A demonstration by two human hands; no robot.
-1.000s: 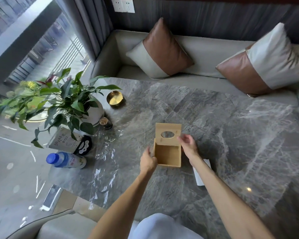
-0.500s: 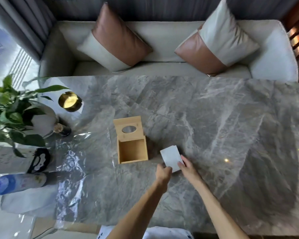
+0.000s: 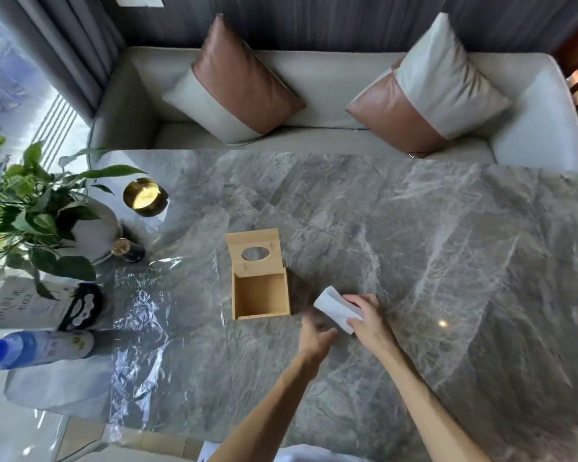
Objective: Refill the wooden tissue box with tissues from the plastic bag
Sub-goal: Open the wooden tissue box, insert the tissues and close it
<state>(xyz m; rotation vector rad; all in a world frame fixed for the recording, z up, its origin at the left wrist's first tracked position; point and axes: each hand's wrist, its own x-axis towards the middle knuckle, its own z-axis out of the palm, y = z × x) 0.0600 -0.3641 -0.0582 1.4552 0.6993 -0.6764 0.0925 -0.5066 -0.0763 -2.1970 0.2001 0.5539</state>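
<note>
A grey marble surface (image 3: 397, 228) is seen from above, with a pale sofa (image 3: 331, 78) behind it carrying two brown-and-cream cushions (image 3: 237, 81). The wooden tissue box (image 3: 260, 295) stands near the middle of the surface; its interior is seen empty, and its lid (image 3: 252, 250), with an oval slot, is tilted back on the far side. A stack of white tissues (image 3: 336, 306) is held just to the right of the box, apart from it and tilted, with its left end raised toward the box. The right hand (image 3: 369, 320) is closed on the right end of the stack, fingers (image 3: 356, 299) clamped across the top edge. The left hand (image 3: 314, 333) is recorded just below and left of the stack, blurred; its fingers appear loosely curled and not gripping anything, though contact with the tissues cannot be told. The clear plastic bag (image 3: 141, 315) lies flat and crumpled on the surface left of the box, well apart from both hands. At the left edge are noted a potted plant (image 3: 37, 215) in a white vase, a gold dish (image 3: 145, 196), a small dark jar (image 3: 129, 250), a printed card (image 3: 17, 303), a black item with white patches (image 3: 80, 306), and a bottle with a blue cap (image 3: 37, 348) lying on its side.
</note>
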